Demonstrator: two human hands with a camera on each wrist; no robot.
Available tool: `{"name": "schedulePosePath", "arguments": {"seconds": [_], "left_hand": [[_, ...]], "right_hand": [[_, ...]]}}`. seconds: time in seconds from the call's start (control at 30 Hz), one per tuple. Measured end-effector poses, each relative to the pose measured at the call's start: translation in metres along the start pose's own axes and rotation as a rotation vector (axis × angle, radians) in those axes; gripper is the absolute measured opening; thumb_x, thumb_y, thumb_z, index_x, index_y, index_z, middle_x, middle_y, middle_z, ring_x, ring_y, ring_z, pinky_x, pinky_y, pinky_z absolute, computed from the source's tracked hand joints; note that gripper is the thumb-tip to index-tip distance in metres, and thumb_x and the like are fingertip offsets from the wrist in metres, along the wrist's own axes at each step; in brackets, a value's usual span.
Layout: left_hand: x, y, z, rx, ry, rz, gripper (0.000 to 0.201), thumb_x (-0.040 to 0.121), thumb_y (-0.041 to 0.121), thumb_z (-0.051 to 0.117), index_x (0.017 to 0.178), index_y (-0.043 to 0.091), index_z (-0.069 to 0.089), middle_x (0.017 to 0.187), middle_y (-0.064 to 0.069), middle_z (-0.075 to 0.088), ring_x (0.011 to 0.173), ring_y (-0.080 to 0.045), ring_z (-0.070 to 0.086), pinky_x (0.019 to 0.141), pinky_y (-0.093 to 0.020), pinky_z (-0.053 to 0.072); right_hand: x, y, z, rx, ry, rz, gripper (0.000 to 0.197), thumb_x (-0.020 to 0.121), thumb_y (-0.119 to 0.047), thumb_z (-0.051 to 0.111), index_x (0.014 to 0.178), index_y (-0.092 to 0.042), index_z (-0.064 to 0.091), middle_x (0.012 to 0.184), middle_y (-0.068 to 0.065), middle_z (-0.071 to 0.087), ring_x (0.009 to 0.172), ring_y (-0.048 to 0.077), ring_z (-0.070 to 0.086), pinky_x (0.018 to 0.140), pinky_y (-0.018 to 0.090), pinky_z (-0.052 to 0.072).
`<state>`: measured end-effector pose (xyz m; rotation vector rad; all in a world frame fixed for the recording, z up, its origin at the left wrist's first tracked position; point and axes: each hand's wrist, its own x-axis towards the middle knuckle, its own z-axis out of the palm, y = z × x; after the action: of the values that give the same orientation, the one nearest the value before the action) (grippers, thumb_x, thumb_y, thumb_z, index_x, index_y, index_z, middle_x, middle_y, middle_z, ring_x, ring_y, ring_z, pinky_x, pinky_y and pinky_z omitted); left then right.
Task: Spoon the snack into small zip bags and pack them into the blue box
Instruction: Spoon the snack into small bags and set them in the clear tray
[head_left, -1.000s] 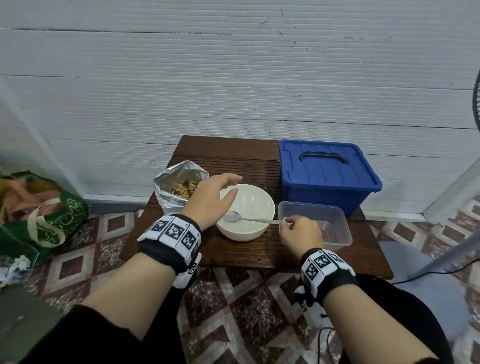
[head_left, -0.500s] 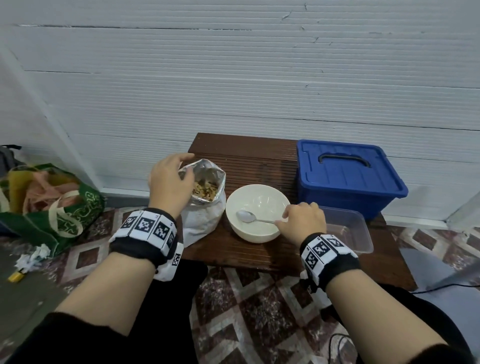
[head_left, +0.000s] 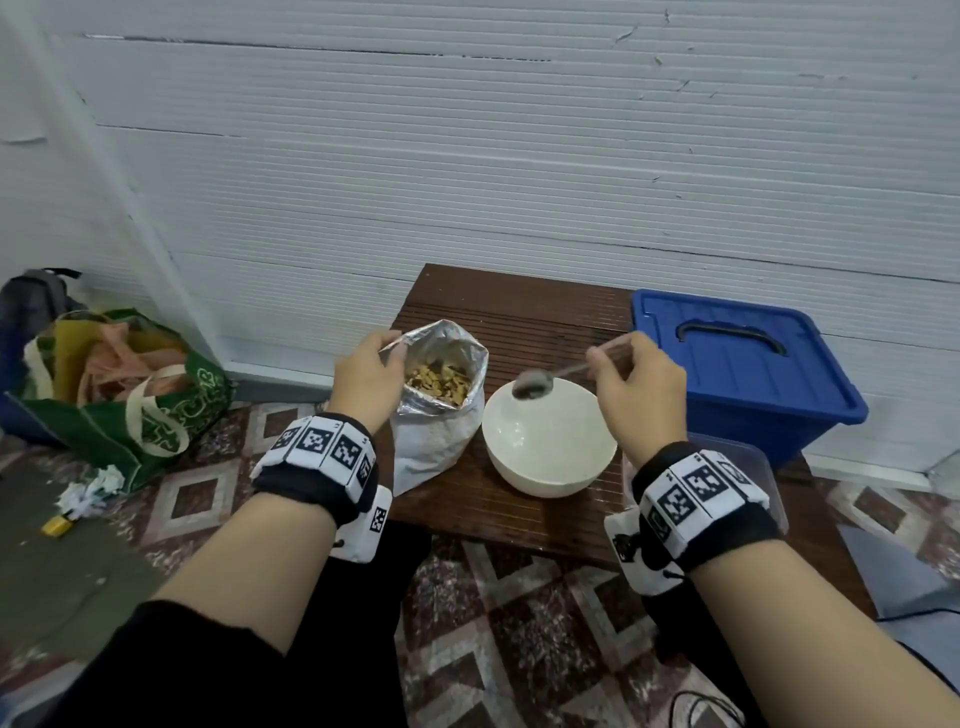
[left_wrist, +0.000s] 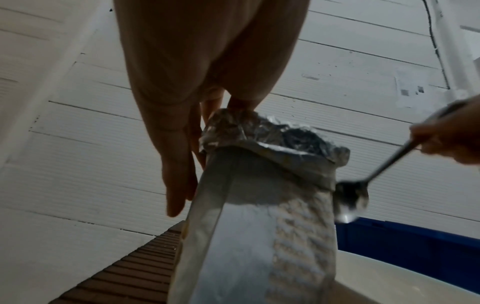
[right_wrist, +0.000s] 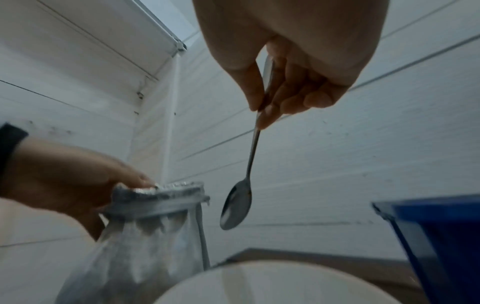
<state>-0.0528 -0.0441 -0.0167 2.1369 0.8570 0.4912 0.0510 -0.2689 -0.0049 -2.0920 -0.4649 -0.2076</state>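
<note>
An open foil snack bag (head_left: 439, 410) (left_wrist: 262, 205) (right_wrist: 145, 236) stands on the left of the small brown table (head_left: 498, 306), with brown snack pieces showing inside. My left hand (head_left: 366, 379) (left_wrist: 207, 98) pinches the bag's left rim. My right hand (head_left: 636, 387) (right_wrist: 280, 88) pinches the handle of a metal spoon (head_left: 535, 383) (right_wrist: 237, 205) (left_wrist: 353, 195). The spoon is empty and hangs above the white bowl (head_left: 548, 441) (right_wrist: 272, 283), just right of the bag's mouth. The blue box (head_left: 737, 364) (right_wrist: 441, 242) stands at the right with its lid on.
A clear plastic tub (head_left: 761, 462) sits at the table's front right, partly hidden by my right wrist. A green shopping bag (head_left: 119, 395) and crumpled paper (head_left: 91, 491) lie on the tiled floor to the left. A white panelled wall runs behind the table.
My left hand moved from above the bowl to the snack bag and took its rim. My right hand lifted the spoon out of the bowl and raised it beside the bag.
</note>
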Motion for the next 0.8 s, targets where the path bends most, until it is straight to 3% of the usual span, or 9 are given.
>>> {"name": "schedulePosePath", "arguments": {"seconds": [0.13,0.4,0.47,0.57,0.7,0.8], "left_hand": [[0.003,-0.002,0.004,0.001,0.020,-0.017,0.031,0.104,0.021,0.039,0.124,0.009,0.059,0.108,-0.007,0.062,0.084,-0.011,0.049,0.071,-0.018,0.033],[0.007,0.001,0.012,0.025,0.033,0.018,0.030,0.105,0.019,0.035,0.119,0.009,0.059,0.091,-0.003,0.060,0.064,-0.002,0.044,0.049,-0.014,0.032],[0.009,0.002,0.013,0.029,0.012,0.036,0.029,0.105,0.020,0.036,0.117,0.010,0.059,0.080,0.003,0.056,0.063,-0.003,0.045,0.047,-0.012,0.034],[0.010,0.002,0.012,0.030,-0.017,0.046,0.027,0.104,0.023,0.038,0.114,0.013,0.060,0.076,0.011,0.052,0.064,-0.003,0.047,0.050,-0.013,0.032],[0.010,-0.002,0.009,0.025,-0.041,0.071,0.026,0.103,0.025,0.040,0.114,0.016,0.061,0.079,0.013,0.053,0.068,0.002,0.047,0.053,-0.008,0.032],[0.009,-0.004,0.008,0.008,-0.066,0.086,0.025,0.103,0.027,0.040,0.113,0.018,0.062,0.084,0.009,0.058,0.072,-0.004,0.053,0.055,-0.011,0.034]], "right_hand": [[0.006,-0.032,-0.003,0.180,0.069,-0.093,0.016,0.091,-0.023,0.060,0.079,-0.030,0.053,0.082,0.003,0.067,0.083,0.018,0.063,0.076,0.032,0.049],[0.007,-0.054,0.016,0.189,0.118,-0.306,0.009,0.092,-0.019,0.057,0.085,-0.023,0.052,0.080,0.002,0.066,0.080,0.020,0.061,0.074,0.037,0.049],[0.009,-0.050,0.022,0.170,0.065,-0.317,0.007,0.092,-0.018,0.056,0.085,-0.018,0.054,0.079,0.002,0.065,0.081,0.020,0.060,0.075,0.033,0.048],[0.010,-0.044,0.032,0.019,-0.046,-0.330,0.006,0.094,-0.019,0.054,0.088,-0.016,0.056,0.079,-0.001,0.061,0.083,0.015,0.053,0.068,0.018,0.034],[0.007,-0.045,0.046,-0.183,-0.183,-0.395,0.011,0.096,-0.018,0.051,0.092,-0.009,0.057,0.075,-0.007,0.044,0.081,0.016,0.045,0.074,0.026,0.031],[0.008,-0.042,0.058,-0.208,-0.272,-0.333,0.011,0.097,-0.020,0.049,0.094,-0.011,0.055,0.082,0.000,0.049,0.084,0.019,0.045,0.076,0.029,0.034]]}}
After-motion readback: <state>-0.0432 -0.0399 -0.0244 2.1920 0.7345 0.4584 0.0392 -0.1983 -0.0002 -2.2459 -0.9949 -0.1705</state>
